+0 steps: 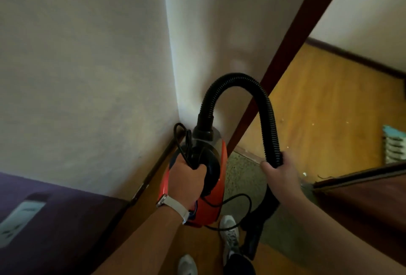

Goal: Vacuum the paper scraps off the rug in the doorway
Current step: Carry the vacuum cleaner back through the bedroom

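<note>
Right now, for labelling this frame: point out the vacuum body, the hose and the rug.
vacuum body (208, 214): head view, lower orange shell.
hose (232, 77): head view, top of arch.
rug (241, 176): head view, bare speckled patch.

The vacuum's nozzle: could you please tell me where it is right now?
The nozzle is low, right of centre in the head view, at the near edge of the rug beside a white shoe, below the right hand gripping the hose.

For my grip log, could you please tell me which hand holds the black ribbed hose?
The right hand grips the black ribbed hose; the left hand, with a white-strapped watch, holds the red vacuum cleaner.
</note>
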### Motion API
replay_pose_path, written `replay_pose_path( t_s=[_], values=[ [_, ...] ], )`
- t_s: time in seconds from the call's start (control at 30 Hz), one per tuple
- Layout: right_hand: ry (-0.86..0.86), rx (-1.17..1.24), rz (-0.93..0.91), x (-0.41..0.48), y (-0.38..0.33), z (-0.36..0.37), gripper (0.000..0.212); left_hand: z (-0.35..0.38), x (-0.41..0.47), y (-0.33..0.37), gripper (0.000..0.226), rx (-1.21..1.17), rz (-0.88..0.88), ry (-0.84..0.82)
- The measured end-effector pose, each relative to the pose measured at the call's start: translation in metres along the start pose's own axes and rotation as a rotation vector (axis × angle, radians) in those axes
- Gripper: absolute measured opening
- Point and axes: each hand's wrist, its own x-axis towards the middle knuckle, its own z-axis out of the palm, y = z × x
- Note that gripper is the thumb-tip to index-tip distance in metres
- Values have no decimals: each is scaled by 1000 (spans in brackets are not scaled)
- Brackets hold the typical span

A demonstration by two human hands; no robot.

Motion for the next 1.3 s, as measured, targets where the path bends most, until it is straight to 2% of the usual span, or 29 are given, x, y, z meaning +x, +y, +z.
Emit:
replay_pose_path(
  t_s=[0.13,0.27,0.57,0.97,1.13,1.3],
  values=[
    [80,114,-53,-52,-23,-47,22,-12,-43,37,26,-50,76,-69],
    [160,193,-69,-90,-32,-104,26,-14,-83,71,19,-56,91,-158],
    [312,293,-108,-162,-5,-235,24,35,-169,122,17,-11,213,-289],
    [445,546,-70,-250,143,-408,13,201,-337,178,12,132,402,-447],
    [554,525,-20,-280,216,-484,13,286,-417,192,15,211,533,-531],
    [687,524,35,-312,274,-554,18,366,-482,201,7,238,552,-626]
  ],
)
